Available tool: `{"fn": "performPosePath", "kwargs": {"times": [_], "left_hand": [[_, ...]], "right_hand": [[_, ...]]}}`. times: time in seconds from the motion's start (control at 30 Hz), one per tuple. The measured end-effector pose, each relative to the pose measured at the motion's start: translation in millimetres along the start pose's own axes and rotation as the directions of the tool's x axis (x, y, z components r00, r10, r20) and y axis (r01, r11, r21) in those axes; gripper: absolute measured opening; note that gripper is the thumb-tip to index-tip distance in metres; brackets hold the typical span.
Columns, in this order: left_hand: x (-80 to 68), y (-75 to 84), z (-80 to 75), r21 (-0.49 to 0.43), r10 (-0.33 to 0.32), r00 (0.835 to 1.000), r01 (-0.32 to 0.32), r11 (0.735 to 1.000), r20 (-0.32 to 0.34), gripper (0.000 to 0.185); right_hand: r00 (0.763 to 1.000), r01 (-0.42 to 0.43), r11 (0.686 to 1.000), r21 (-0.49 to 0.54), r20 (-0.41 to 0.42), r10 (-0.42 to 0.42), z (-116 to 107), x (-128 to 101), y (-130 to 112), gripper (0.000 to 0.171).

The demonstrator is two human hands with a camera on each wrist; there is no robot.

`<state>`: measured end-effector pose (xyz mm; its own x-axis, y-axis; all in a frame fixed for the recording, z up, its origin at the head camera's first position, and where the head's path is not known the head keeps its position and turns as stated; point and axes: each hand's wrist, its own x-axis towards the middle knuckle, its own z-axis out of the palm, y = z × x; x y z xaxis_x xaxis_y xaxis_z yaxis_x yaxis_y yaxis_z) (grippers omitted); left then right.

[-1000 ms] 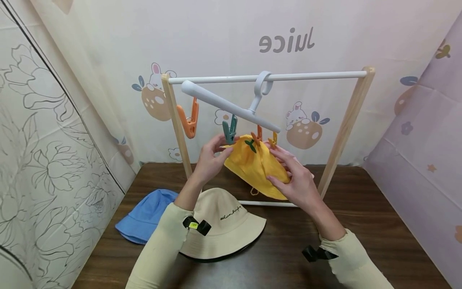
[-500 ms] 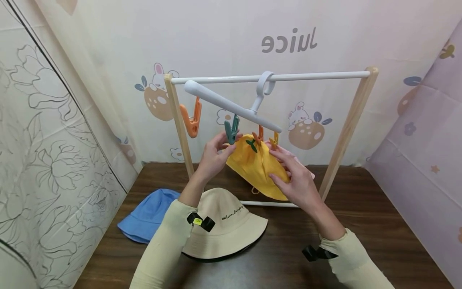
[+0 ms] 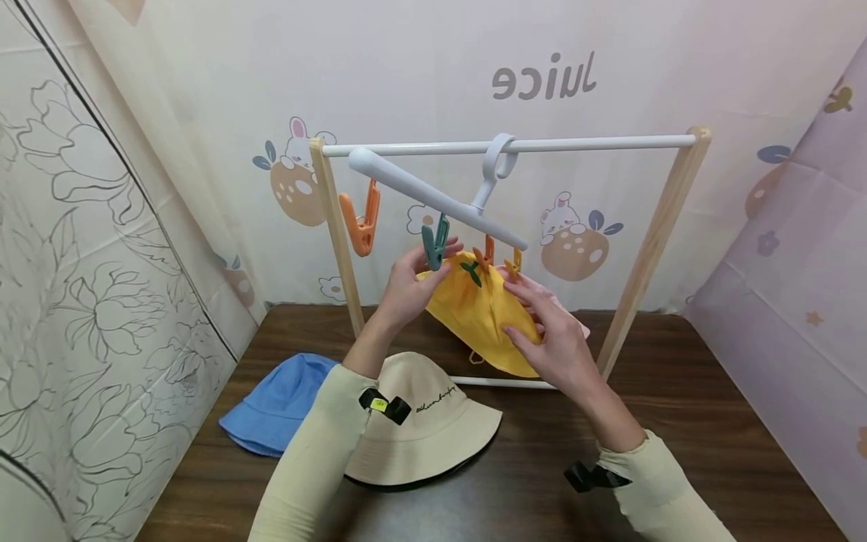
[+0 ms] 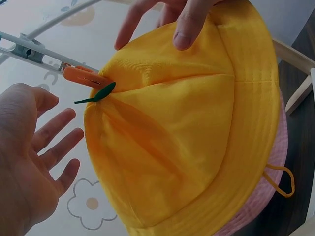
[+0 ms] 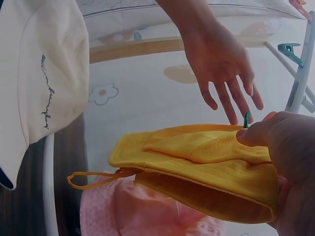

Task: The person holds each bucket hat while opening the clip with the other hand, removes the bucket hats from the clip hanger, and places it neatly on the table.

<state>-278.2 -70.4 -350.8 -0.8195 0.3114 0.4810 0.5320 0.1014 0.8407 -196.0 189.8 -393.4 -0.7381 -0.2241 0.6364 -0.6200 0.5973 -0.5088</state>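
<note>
A yellow bucket hat (image 3: 470,324) with a green sprout hangs from a white clip hanger (image 3: 420,197), its crown at an orange clip (image 4: 86,77). My right hand (image 3: 558,339) grips the hat's right side, the thumb on the fabric in front and other fingers partly hidden behind. Beside the crown is my left hand (image 4: 29,152), fingers spread and holding nothing, just apart from the hat in the left wrist view. A pink hat (image 5: 142,209) hangs behind the yellow one. From the head view, a teal clip (image 3: 435,245) overlaps the left fingers.
A wooden rack with a white rail (image 3: 582,144) carries the hanger. On the brown table (image 3: 535,459) lie a beige bucket hat (image 3: 413,444) and a blue hat (image 3: 278,403). Another orange clip (image 3: 361,222) hangs at the hanger's left end, a yellow clip (image 3: 515,261) at the right.
The left hand has shifted slightly up and right, its fingers reaching farther behind the teal clip. The right hand stays on the yellow hat, which has barely moved.
</note>
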Motion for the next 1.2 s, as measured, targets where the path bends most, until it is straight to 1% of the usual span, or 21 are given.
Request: {"fn": "performPosePath", "kwargs": {"times": [0.27, 0.57, 0.83, 1.2], "left_hand": [[7.2, -0.3, 2.7, -0.026, 0.017, 1.000, -0.016, 1.000, 0.021, 0.042], [16.8, 5.0, 1.8, -0.019, -0.010, 0.998, 0.011, 1.000, 0.059, 0.045], [23.7, 6.1, 4.3, -0.010, 0.021, 0.995, -0.020, 1.000, 0.101, 0.050], [30.5, 1.1, 9.0, -0.075, 0.024, 0.992, -0.015, 0.997, 0.123, 0.053]], "right_hand": [[1.000, 0.003, 1.000, 0.006, 0.002, -0.003, 1.2, 0.1, -0.2, 0.070], [1.000, 0.025, 1.000, 0.015, -0.007, -0.025, 1.4, -0.2, 0.2, 0.070], [1.000, 0.005, 1.000, 0.017, 0.001, -0.005, 1.2, -1.3, -0.9, 0.070], [0.999, 0.036, 0.999, 0.008, -0.018, -0.036, 1.2, -2.6, 0.7, 0.070]]}}
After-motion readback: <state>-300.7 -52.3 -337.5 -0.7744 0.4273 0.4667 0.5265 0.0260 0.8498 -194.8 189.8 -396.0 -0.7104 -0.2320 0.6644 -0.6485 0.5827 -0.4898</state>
